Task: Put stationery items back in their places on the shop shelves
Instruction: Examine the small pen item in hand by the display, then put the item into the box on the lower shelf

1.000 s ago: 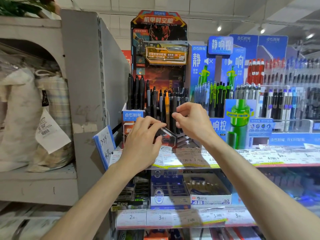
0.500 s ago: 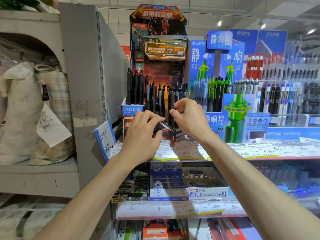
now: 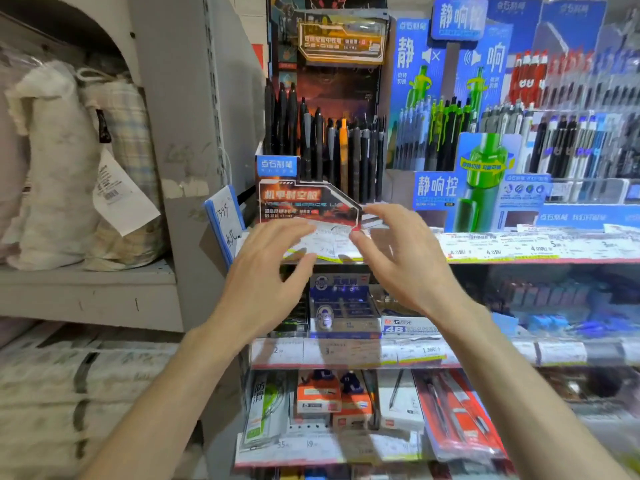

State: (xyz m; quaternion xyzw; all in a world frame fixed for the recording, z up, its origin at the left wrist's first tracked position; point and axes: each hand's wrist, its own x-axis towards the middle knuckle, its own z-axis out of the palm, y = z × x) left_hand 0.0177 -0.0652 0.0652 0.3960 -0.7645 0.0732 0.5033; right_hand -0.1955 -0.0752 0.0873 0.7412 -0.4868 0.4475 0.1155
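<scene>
Hovering in front of the shop shelf edge (image 3: 519, 252), both hands are spread with relaxed, straight fingers and hold nothing. The left hand (image 3: 266, 271) floats below and just in front of the dark pen display (image 3: 308, 199), its fingertips near the display's lower front card, though whether they touch it cannot be told. The right hand (image 3: 398, 258) hangs just to the right of that card, thumb and forefinger parted, their tips close to the card's right corner.

The dark pen display sits at the left end of the upper shelf, against the grey upright panel (image 3: 194, 133). Its pens (image 3: 325, 147) stand upright in tiered rows, mostly black and grey, with 1 orange pen (image 3: 343, 150) among them. Just beside it on the right stands a blue display (image 3: 467, 168) with green and black pens and a large green pen graphic. Farther right are more racks of pens (image 3: 571, 143), blurred.

Price labels (image 3: 495, 251) run along the shelf edge. On the shelf below sit a blue box (image 3: 343, 306) and a box marked 4B (image 3: 408, 327). A lower shelf holds packaged items in orange and red (image 3: 332, 400). To the left, a grey shelving unit carries cloth bundles (image 3: 62, 161) with a white tag (image 3: 117, 195).
</scene>
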